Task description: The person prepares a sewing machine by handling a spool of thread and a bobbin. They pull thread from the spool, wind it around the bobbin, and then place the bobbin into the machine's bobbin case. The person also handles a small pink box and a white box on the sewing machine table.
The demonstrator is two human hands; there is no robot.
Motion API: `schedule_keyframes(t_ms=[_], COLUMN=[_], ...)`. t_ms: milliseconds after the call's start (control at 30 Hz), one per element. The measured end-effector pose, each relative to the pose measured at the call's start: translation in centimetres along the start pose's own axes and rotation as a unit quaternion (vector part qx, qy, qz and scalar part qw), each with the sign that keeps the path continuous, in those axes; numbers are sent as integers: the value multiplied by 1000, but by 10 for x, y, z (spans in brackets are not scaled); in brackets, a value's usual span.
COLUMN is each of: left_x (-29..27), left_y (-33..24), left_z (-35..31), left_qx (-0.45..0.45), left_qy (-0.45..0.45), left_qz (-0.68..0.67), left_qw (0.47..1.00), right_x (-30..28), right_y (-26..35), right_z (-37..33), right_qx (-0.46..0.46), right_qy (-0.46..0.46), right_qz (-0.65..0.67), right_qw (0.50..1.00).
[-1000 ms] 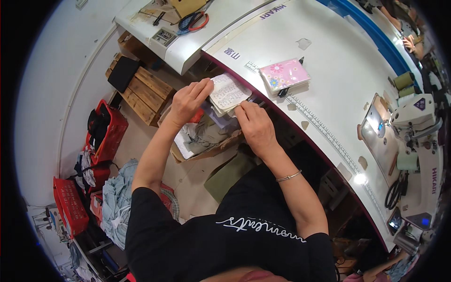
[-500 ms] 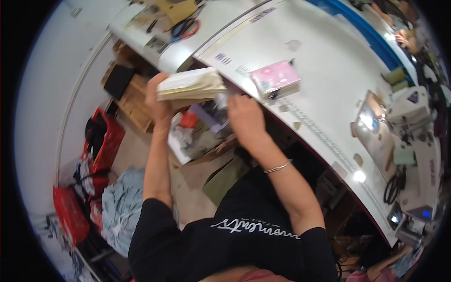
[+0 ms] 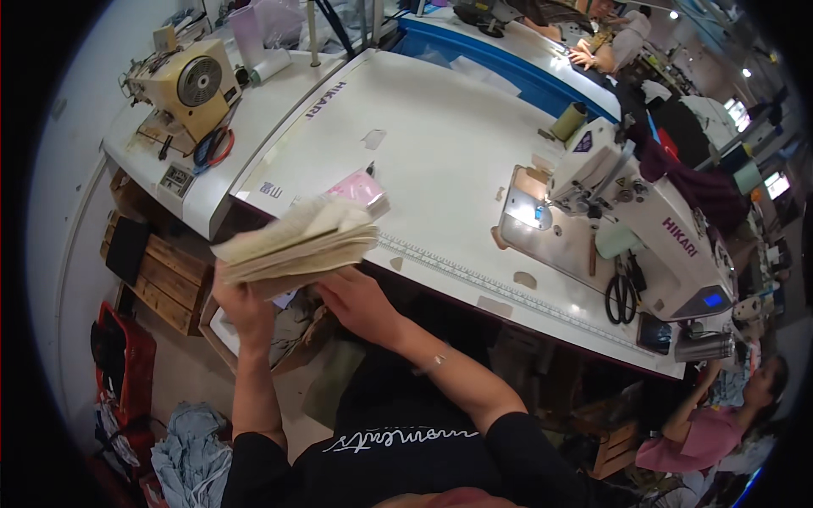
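A thick stack of cream fabric pieces (image 3: 298, 244) is lifted to the near left edge of the white sewing table (image 3: 440, 169). My left hand (image 3: 241, 303) grips the stack from below at its left end. My right hand (image 3: 360, 302) supports its underside on the right, fingers curled under it. A small pink packet (image 3: 360, 188) lies on the table just behind the stack.
A white sewing machine (image 3: 631, 216) stands at the table's right, black scissors (image 3: 621, 296) in front of it. A cream motor unit (image 3: 188, 85) sits on the left bench. A cardboard box (image 3: 271, 334) of cloth and a red basket (image 3: 118, 356) are on the floor. Other people work at far right.
Both hands have lifted the fabric stack out of the box beside the table, up to the table's edge. The view has swung right, onto the sewing machine.
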State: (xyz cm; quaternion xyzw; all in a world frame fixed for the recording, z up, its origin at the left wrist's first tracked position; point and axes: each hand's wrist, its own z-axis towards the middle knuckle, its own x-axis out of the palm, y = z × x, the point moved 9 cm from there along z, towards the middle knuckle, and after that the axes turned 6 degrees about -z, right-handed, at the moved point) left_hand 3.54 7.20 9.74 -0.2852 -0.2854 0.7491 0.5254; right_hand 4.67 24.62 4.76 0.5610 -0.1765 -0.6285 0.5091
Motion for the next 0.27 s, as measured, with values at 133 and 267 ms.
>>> schedule_keyframes(t_ms=[133,267], left_x=[76,129], left_y=[-67,-79], left_z=[-21,-61], left_qx=[90,146], left_qy=[93,152], left_qz=[57,34], left_qw=[990,977], right_x=[-36,-94], right_y=[-31,-37], right_z=[-74,-106], right_qx=[75,114], right_qy=[-23,-99], right_qz=[458,571], right_qw=[885,807])
